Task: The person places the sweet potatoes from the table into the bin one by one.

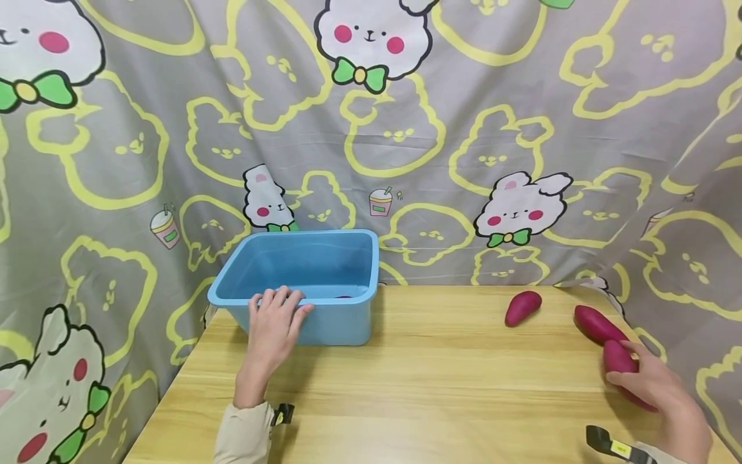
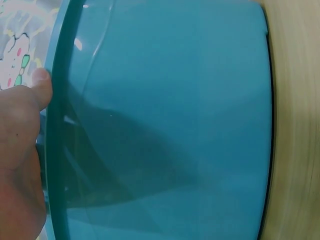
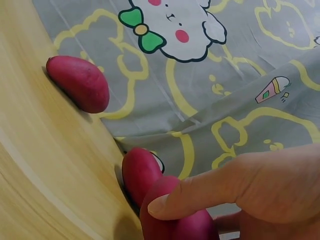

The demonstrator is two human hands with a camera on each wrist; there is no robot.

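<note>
My left hand holds the near rim of a blue plastic tub, fingers over its edge. In the left wrist view the thumb lies at the rim, the other fingers hidden behind it. At the table's right side, my right hand grips a purple-red sweet potato, thumb across it in the right wrist view. Another sweet potato shows under that hand. Just beyond lies a third sweet potato, its near end overlapped by the gripped one.
One more sweet potato lies farther back on the wooden table. A sliver of purple-red shows inside the tub, mostly hidden by its near wall. A grey patterned curtain hangs along the table's back and sides.
</note>
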